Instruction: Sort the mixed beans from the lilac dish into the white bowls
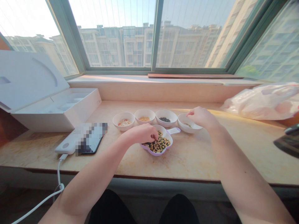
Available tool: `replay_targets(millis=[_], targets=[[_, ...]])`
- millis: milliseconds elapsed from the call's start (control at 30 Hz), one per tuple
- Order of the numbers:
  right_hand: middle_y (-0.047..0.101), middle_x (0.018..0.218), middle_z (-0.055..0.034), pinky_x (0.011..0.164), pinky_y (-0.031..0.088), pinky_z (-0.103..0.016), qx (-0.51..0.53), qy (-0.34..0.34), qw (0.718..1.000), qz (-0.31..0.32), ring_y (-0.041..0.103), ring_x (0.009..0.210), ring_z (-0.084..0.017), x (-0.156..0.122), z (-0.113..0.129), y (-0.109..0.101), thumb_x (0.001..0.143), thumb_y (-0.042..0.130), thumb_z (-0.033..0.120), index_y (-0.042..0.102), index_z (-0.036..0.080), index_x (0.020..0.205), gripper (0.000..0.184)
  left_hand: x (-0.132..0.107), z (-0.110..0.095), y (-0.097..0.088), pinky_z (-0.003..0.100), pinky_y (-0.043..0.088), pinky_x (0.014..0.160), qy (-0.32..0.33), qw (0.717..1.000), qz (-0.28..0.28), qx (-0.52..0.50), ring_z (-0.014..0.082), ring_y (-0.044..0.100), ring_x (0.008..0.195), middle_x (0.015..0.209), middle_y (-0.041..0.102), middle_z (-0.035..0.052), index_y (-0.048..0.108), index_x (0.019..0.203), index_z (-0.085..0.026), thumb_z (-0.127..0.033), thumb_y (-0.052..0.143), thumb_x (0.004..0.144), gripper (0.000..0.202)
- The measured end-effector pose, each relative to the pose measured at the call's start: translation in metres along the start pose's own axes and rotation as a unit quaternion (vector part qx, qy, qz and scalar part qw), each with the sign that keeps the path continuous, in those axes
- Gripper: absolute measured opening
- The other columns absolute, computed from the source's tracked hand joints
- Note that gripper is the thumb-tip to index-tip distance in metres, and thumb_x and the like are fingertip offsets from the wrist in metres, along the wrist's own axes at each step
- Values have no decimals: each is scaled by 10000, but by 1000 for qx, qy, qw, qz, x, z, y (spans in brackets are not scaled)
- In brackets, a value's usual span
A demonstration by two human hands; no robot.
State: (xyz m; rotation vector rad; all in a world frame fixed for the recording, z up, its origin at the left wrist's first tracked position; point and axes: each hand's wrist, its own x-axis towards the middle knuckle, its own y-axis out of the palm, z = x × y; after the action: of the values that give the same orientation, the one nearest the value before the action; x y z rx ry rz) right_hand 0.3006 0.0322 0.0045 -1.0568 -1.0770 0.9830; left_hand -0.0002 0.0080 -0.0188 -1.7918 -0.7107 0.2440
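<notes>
A purple dish of mixed beans sits on the stone ledge in front of me. My left hand reaches into it, fingers pinched together among the beans; what they grip is too small to see. My right hand hovers over the rightmost white bowl, fingers pinched, with a few greenish bits in that bowl. Three more white bowls stand in a row behind the dish: one with pale and red pieces, one with yellow grains, one with dark beans.
An open white box stands at the left, with a white power bank, its cable and a phone beside it. A plastic bag lies at the right. A dark object sits at the right edge. Windows rise behind.
</notes>
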Motion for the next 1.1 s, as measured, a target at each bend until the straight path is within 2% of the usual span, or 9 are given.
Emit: replay_targets(millis=[100, 200, 300, 533, 667, 767, 900, 1000, 1100], targets=[[774, 814, -111, 709, 478, -341, 13, -2, 999, 40, 726, 810, -285, 2, -2, 3, 756, 657, 223, 830, 215, 852, 199, 1, 2, 0, 267, 462, 647, 12, 998, 64, -16, 153, 627, 642, 713, 744, -17, 733, 672, -240, -63, 604, 782, 245], [775, 822, -106, 710, 483, -335, 7, 1, 997, 75, 724, 808, -278, 2, -2, 4, 751, 659, 220, 833, 216, 869, 210, 1, 1, -1, 278, 451, 653, -7, 998, 67, -9, 159, 625, 654, 711, 734, -5, 725, 680, -234, -69, 586, 801, 247], [792, 895, -122, 724, 492, -329, -4, 10, 997, 72, 731, 856, -281, 0, 2, 3, 781, 643, 231, 837, 219, 907, 232, 0, -2, -4, 264, 450, 669, -15, 997, 77, -12, 155, 654, 719, 804, 763, 5, 744, 769, -226, -33, 566, 804, 265], [796, 1097, -128, 771, 523, -367, -18, 19, 1000, 9, 731, 981, -313, -8, 14, 1, 835, 581, 235, 826, 247, 1096, 359, -5, -6, -13, 261, 439, 679, -13, 1000, 13, -6, 158, 682, 809, 933, 765, -2, 724, 881, -227, -51, 523, 862, 267], [797, 1110, -126, 797, 523, -365, 4, -8, 999, -32, 727, 997, -303, -11, 20, 2, 864, 535, 218, 827, 225, 1093, 370, -4, -6, -12, 257, 456, 706, -27, 1000, -11, 5, 157, 696, 864, 1016, 779, -28, 732, 983, -268, -53, 521, 860, 325], [804, 1088, -115, 806, 516, -348, 42, -44, 996, -59, 724, 978, -281, -14, 30, 3, 878, 536, 213, 826, 207, 1057, 340, -2, -2, -11, 254, 483, 735, -43, 998, -42, 14, 158, 692, 854, 963, 773, -18, 736, 994, -260, -58, 558, 848, 305], [801, 938, -89, 774, 498, -336, 151, -155, 974, -62, 697, 813, -230, -26, 49, 4, 903, 574, 262, 820, 192, 1022, 282, 2, 11, -14, 279, 522, 837, -83, 986, -144, 25, 174, 696, 929, 1029, 771, 19, 746, 1017, -231, -86, 554, 908, 265], [774, 838, -48, 712, 480, -325, 237, -270, 933, 24, 655, 733, -202, -41, 64, 7, 924, 608, 373, 816, 217, 1004, 273, 4, 23, -15, 317, 534, 873, -160, 963, -214, 42, 200, 710, 956, 1090, 781, 54, 742, 1086, -214, -136, 536, 956, 256], [768, 845, -38, 714, 488, -321, 276, -352, 887, 119, 652, 749, -196, -56, 79, 10, 909, 645, 388, 817, 220, 979, 250, 5, 30, -15, 348, 537, 878, -223, 945, -227, 72, 236, 723, 972, 1085, 792, 73, 744, 1126, -213, -167, 528, 974, 268]])
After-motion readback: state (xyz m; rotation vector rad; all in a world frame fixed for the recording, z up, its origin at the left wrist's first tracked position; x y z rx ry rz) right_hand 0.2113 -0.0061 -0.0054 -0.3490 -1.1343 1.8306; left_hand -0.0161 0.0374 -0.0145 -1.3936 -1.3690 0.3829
